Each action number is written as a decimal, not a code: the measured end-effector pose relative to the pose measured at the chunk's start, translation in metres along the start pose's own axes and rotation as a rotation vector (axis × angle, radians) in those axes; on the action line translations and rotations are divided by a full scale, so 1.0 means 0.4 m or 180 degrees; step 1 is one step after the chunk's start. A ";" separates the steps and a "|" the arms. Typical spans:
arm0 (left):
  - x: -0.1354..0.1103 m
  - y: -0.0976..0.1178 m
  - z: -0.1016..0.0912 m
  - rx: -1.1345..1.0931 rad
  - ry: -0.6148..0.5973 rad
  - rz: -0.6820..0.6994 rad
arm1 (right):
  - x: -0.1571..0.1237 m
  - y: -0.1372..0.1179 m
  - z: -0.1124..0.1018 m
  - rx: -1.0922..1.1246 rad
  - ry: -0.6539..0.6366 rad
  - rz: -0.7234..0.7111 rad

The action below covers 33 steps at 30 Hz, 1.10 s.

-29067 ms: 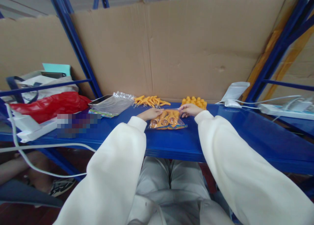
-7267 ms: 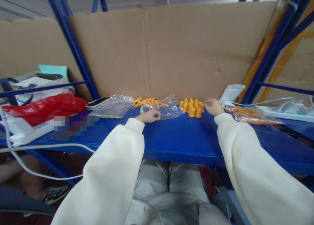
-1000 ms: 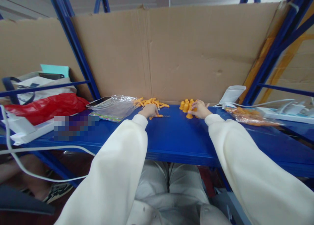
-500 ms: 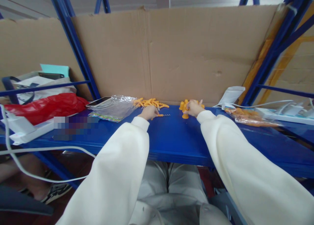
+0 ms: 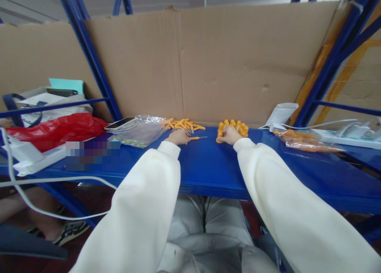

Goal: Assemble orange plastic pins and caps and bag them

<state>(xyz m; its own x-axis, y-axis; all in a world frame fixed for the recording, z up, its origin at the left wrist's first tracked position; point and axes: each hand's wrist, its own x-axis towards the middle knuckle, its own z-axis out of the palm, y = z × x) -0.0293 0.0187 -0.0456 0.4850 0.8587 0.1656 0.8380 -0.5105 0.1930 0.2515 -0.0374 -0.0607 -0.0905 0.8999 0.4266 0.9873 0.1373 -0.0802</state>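
Note:
On the blue shelf, my left hand (image 5: 177, 137) is closed in a pinch at one end of a small branched orange piece (image 5: 194, 138), which has a thin metal chain (image 5: 203, 137) trailing to the right. Just behind that hand lies a pile of similar orange pieces (image 5: 181, 124) with chains among them. Farther right, my right hand (image 5: 231, 135) has its fingers round a small orange knobbed piece (image 5: 220, 139), partly covered by the thumb and fingers. Several more orange knobbed pieces (image 5: 238, 124) stand grouped behind and beside it.
A clear plastic bag (image 5: 145, 132) and a phone (image 5: 120, 123) lie left of the pile. A red plastic bag (image 5: 59, 130) and a white power strip (image 5: 44, 159) are farther left. A bag of orange pieces (image 5: 306, 141) lies right. Cardboard (image 5: 220, 66) closes the back.
My right hand has shifted left and slightly toward me, with the small orange knobbed piece moving left too. My left hand has edged left, baring more of the branched orange piece.

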 end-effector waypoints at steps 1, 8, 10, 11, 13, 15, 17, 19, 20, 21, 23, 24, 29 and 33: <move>-0.001 0.002 0.000 -0.0004 -0.0037 -0.0036 | 0.000 0.002 0.004 0.0046 -0.0127 0.0031; -0.008 0.027 0.000 -0.0247 -0.0135 -0.0243 | 0.000 -0.007 0.009 0.0210 -0.0429 0.0038; -0.013 0.034 -0.002 -0.0345 -0.0062 -0.0251 | -0.005 -0.015 0.004 0.0222 -0.0492 0.0088; -0.016 0.038 -0.003 -0.0378 -0.0013 -0.0272 | -0.007 -0.020 0.000 0.0237 -0.0528 0.0121; -0.023 0.047 -0.006 -0.0408 0.0080 -0.0314 | -0.012 -0.031 -0.008 0.0256 -0.0570 0.0138; -0.027 0.055 -0.008 -0.0408 0.0194 -0.0280 | -0.016 -0.041 -0.016 0.0210 -0.0515 0.0102; -0.029 0.061 -0.009 -0.0445 0.0343 -0.0168 | -0.019 -0.047 -0.022 0.0113 -0.0383 0.0036; -0.029 0.065 -0.010 -0.0525 0.0486 -0.0049 | -0.020 -0.049 -0.025 0.0017 -0.0224 0.0007; -0.028 0.066 -0.010 -0.0556 0.0537 -0.0005 | -0.021 -0.049 -0.025 -0.0021 -0.0156 0.0010; -0.027 0.067 -0.009 -0.0572 0.0589 0.0034 | -0.021 -0.048 -0.025 -0.0053 -0.0092 0.0024; -0.025 0.067 -0.007 -0.0577 0.0696 0.0089 | -0.022 -0.046 -0.025 -0.0111 -0.0004 0.0076; -0.024 0.066 -0.006 -0.0580 0.0744 0.0109 | -0.022 -0.045 -0.025 -0.0137 0.0008 0.0093; -0.019 0.066 0.000 -0.0668 0.0783 0.0243 | -0.025 -0.046 -0.027 -0.0228 -0.0066 0.0116; -0.021 0.073 0.002 -0.0673 0.0731 0.0273 | -0.029 -0.052 -0.035 -0.0252 -0.0038 0.0092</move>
<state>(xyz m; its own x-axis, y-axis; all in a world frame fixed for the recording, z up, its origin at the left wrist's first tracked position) -0.0089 -0.0034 -0.0421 0.4622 0.7918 0.3992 0.7143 -0.5992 0.3615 0.2338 -0.0564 -0.0514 -0.0628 0.9079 0.4144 0.9967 0.0784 -0.0207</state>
